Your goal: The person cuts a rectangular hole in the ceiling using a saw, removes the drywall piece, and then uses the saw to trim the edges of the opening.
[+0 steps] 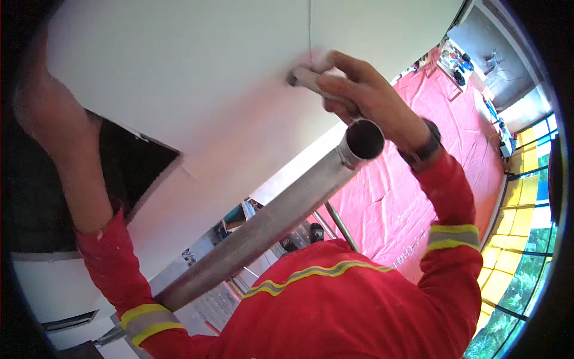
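Observation:
My right hand (353, 90) is closed around a pale rod-like tool (312, 81). Its dark end is at the surface of a large white panel (203, 66), and blur hides its exact kind. A thin dark line (310, 27) runs along the panel toward this hand. My left hand (51, 113) is raised at the left, against the panel beside a dark angular opening (140, 158). Its fingers are lost in shadow and at the edge of the view.
A thick grey metal pipe (257, 221) slants between my arms, its open end near my right wrist. Far below, pink sheeting (448, 143) covers the floor. A cluttered table (454, 66) stands at upper right, and yellow-and-glass windows (517, 227) line the right side.

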Available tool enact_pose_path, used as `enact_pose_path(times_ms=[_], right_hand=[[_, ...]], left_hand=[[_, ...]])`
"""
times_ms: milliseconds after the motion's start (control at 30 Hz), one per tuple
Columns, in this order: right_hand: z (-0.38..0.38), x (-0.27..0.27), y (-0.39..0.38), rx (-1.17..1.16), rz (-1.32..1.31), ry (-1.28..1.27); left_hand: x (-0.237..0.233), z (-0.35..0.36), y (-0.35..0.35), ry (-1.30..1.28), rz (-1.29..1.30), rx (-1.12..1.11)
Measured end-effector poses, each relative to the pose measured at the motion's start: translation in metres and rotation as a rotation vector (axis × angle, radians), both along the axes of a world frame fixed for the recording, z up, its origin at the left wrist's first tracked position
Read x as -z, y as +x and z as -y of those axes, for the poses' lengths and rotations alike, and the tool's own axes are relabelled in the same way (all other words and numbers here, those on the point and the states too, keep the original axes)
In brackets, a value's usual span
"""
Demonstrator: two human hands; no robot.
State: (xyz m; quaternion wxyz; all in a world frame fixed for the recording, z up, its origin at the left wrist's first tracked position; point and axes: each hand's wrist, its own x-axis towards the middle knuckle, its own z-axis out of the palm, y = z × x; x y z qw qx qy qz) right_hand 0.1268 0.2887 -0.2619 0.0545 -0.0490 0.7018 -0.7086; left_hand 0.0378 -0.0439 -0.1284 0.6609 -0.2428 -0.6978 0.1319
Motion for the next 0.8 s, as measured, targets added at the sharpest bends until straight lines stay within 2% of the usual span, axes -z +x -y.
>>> enact_pose_path(times_ms=[67, 100, 167, 200, 267, 300, 367, 400, 433, 467, 500, 567, 600, 667, 767, 800], right_hand=[[-0.008, 0.008, 0.001, -0.043, -0.034, 0.007], [-0.013, 0.012, 0.001, -0.07, -0.044, 0.007], [-0.038, 0.0, 0.032, -0.061, -0.022, 0.1], [-0.05, -0.006, 0.047, -0.058, -0.01, 0.146], [-0.055, -0.007, 0.043, -0.071, 0.048, -0.012], [-0.043, -0.001, 0.034, -0.075, -0.113, 0.091], [-0.012, 0.01, 0.003, -0.087, -0.151, 0.066], [-0.007, 0.005, -0.001, -0.08, -0.067, 0.098], [-0.006, -0.002, -0.004, -0.082, 0.008, 0.134], [-0.011, -0.006, -0.009, -0.087, -0.167, 0.2], [-0.015, 0.003, -0.003, -0.088, -0.308, 0.241], [-0.031, 0.005, 0.028, -0.047, -0.001, 0.039], [-0.043, 0.0, 0.048, -0.037, 0.033, -0.014], [-0.046, -0.008, 0.049, -0.068, 0.038, -0.045], [-0.017, 0.007, 0.019, -0.068, -0.13, -0.005], [-0.007, 0.016, 0.008, -0.053, -0.206, 0.009]], left_hand=[[-0.004, -0.005, 0.001, 0.167, 0.249, 0.404], [-0.003, -0.028, 0.004, 0.349, 0.481, 0.842], [-0.007, -0.04, -0.012, 0.473, 0.738, 1.301], [-0.01, -0.028, -0.026, 0.435, 0.744, 1.306], [-0.015, -0.017, -0.033, 0.391, 0.76, 1.278], [-0.016, -0.017, -0.027, 0.384, 0.794, 1.255], [-0.009, -0.009, -0.014, 0.232, 0.562, 0.805], [-0.003, 0.01, -0.01, 0.089, 0.286, 0.373], [-0.005, 0.013, -0.007, 0.092, 0.187, 0.25], [-0.006, 0.016, -0.004, 0.099, 0.089, 0.127], [-0.007, 0.001, 0.005, 0.227, 0.213, 0.327], [-0.012, -0.04, 0.016, 0.464, 0.467, 0.748], [-0.014, -0.055, 0.019, 0.595, 0.573, 0.953], [-0.016, -0.047, 0.007, 0.625, 0.69, 1.195], [-0.009, -0.018, -0.025, 0.43, 0.749, 1.263], [-0.01, -0.016, -0.027, 0.424, 0.725, 1.215]])
